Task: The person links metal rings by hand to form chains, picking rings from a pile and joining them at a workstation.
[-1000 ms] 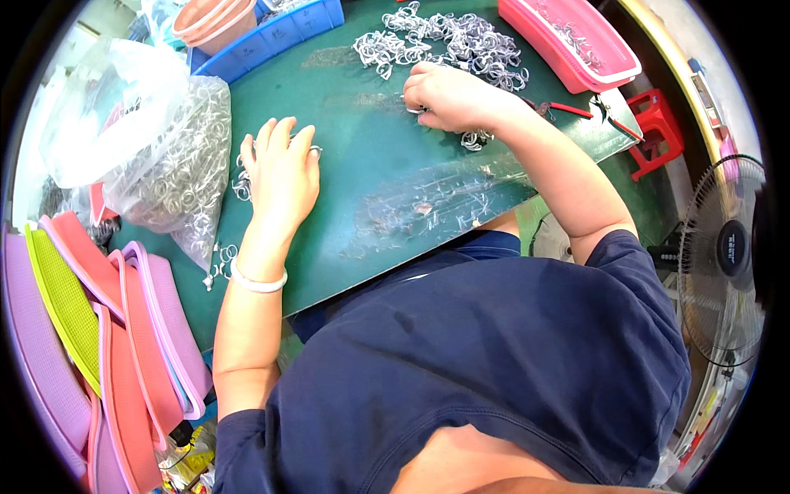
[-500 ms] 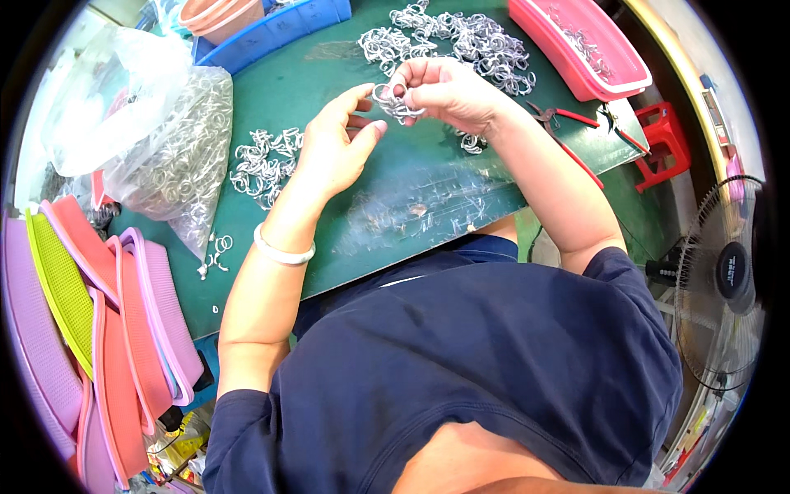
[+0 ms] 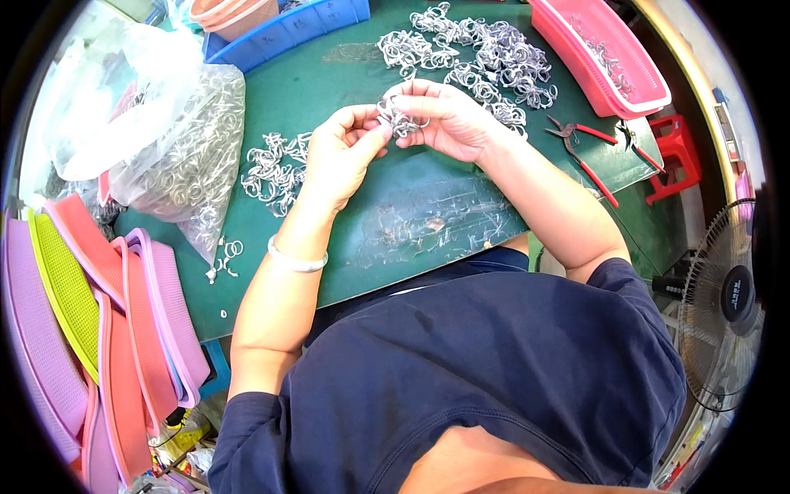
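Note:
Above the green table [image 3: 354, 78], a small cluster of silver metal rings [image 3: 401, 122] is between my two hands. The fingers of my right hand [image 3: 448, 119] are closed round the cluster from the right. My left hand [image 3: 346, 152] pinches at the cluster's left side with thumb and fingers. A small pile of rings [image 3: 273, 173] lies on the table by my left wrist. Beyond my right hand spreads a larger pile of similar rings [image 3: 494, 53]. The exact joints between the held rings are too small to make out.
At left stands a clear plastic bag [image 3: 202, 140] full of rings, near stacked coloured baskets [image 3: 62, 288]. A blue bin [image 3: 288, 34] is at the back. Right are a pink basket [image 3: 605, 99], red-handled pliers [image 3: 584, 156], a red stool [image 3: 676, 156] and a fan [image 3: 720, 305].
My left hand has closed in from beside the rings and now grips their left side. My right hand still holds the cluster. The whole view has shifted slightly.

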